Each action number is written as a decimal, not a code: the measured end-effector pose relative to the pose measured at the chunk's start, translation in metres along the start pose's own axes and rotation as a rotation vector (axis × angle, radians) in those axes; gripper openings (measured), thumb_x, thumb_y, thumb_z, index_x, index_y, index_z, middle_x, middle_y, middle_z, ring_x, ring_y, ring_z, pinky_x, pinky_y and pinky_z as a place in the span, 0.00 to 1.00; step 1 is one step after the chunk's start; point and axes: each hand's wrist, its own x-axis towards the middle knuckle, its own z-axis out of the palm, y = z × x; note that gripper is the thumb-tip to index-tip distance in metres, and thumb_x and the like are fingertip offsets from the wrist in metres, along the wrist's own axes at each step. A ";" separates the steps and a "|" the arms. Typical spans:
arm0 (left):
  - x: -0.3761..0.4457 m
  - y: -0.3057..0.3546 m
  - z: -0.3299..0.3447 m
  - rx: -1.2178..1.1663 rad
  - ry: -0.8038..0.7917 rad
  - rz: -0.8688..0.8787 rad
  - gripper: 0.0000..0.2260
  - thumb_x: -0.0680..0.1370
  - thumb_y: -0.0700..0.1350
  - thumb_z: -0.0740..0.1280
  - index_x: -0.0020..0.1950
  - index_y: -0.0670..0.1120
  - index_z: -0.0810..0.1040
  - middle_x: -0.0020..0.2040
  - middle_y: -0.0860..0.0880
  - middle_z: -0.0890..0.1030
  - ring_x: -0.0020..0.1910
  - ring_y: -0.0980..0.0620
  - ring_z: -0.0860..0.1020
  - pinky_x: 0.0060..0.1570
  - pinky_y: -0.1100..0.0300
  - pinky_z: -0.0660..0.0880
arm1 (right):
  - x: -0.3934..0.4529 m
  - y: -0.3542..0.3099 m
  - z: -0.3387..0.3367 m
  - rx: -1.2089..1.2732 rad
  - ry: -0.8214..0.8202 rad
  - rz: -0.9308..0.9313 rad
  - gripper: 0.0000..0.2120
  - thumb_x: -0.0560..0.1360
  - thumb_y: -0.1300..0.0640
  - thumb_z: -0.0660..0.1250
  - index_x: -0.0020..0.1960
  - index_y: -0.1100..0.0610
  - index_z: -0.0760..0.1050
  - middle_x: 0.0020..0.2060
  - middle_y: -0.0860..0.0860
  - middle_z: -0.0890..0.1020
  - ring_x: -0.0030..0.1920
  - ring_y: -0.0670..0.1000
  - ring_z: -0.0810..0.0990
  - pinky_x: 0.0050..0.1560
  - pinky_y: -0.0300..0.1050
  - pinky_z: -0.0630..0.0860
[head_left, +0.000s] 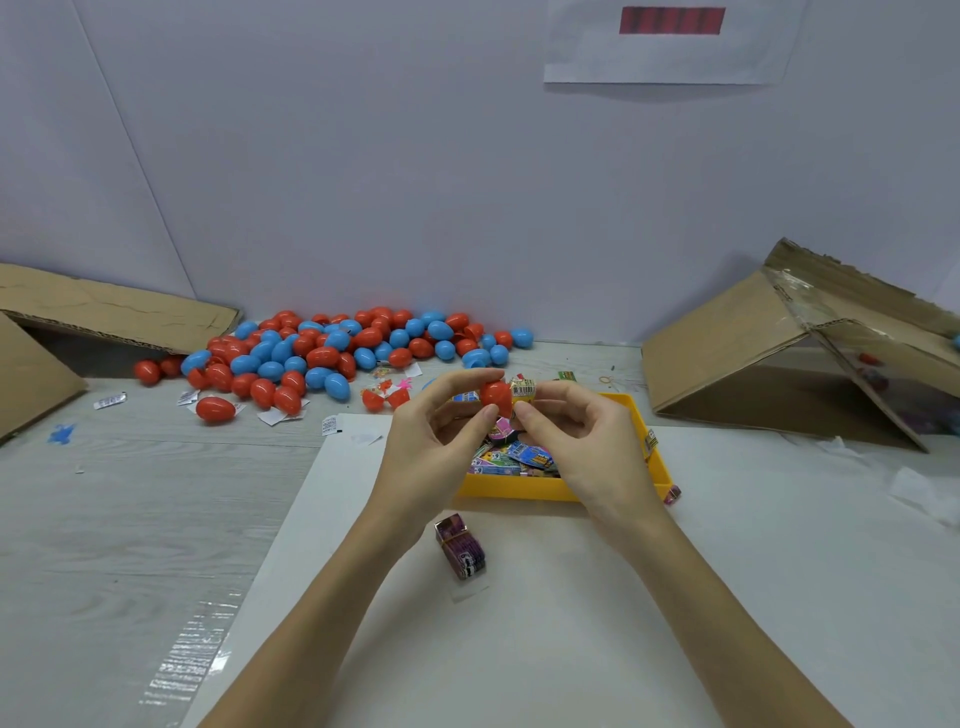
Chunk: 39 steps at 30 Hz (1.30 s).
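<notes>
Here, a red egg (495, 396) is held above the far end of a yellow tray (519, 489), near the middle of the counter (130, 519). The left hand (441, 431), palm turned inward, has its grip clamped on the shell, forefinger arched over the top and thumb below. The right hand (582, 436) mirrors it, its grip closed on a small barcoded packet (522, 388) touching the egg. Both forearms reach forward over a white sheet (571, 623). Behind, a pile of red and blue eggs (332, 348) lies by the wall.

glossy plastic egg (495, 396), matt cardboard flap (727, 338)
</notes>
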 end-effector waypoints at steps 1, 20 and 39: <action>0.000 0.000 0.000 -0.001 -0.002 0.000 0.14 0.80 0.40 0.71 0.64 0.52 0.82 0.57 0.58 0.85 0.57 0.57 0.83 0.54 0.64 0.80 | 0.000 0.000 0.000 0.007 -0.003 0.002 0.08 0.77 0.57 0.75 0.49 0.44 0.81 0.45 0.43 0.88 0.47 0.45 0.87 0.50 0.39 0.83; -0.002 0.000 0.003 0.059 -0.001 0.098 0.15 0.78 0.43 0.74 0.65 0.50 0.81 0.56 0.55 0.85 0.56 0.55 0.83 0.54 0.63 0.80 | -0.002 -0.009 -0.002 0.291 -0.103 0.318 0.12 0.76 0.58 0.74 0.59 0.58 0.82 0.52 0.55 0.88 0.53 0.52 0.87 0.51 0.43 0.83; 0.002 -0.010 0.001 0.272 -0.013 0.286 0.14 0.82 0.43 0.68 0.68 0.50 0.80 0.59 0.52 0.82 0.58 0.50 0.80 0.56 0.65 0.75 | -0.003 -0.019 0.001 0.876 -0.207 0.799 0.08 0.74 0.58 0.73 0.50 0.62 0.86 0.57 0.62 0.85 0.54 0.56 0.87 0.50 0.47 0.84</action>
